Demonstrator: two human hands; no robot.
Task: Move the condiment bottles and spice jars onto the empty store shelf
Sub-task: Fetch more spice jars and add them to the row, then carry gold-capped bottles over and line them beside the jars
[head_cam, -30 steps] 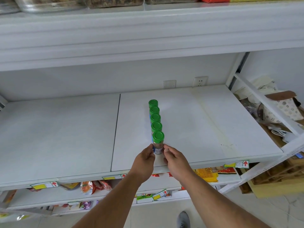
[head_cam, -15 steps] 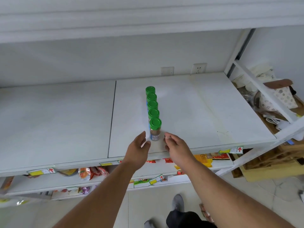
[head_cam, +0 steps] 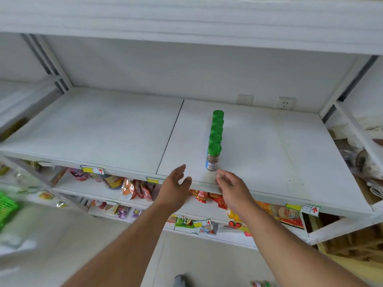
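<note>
Several green-capped spice jars stand in a straight row running front to back on the white shelf. The front jar shows brown powder and a blue label, near the shelf's front edge. My left hand hovers at the shelf edge, left of the front jar, fingers spread and holding nothing. My right hand is just below and right of that jar, fingers loosely curled, apart from it and empty.
Lower shelves hold snack packets behind price tags. A green basket is at the far left. Wall sockets sit at the shelf's back. Cluttered items lie beyond the right upright.
Both hands let go of the front jar and drew back to the shelf's front edge. The view swung left and down, bringing the green basket into sight.
</note>
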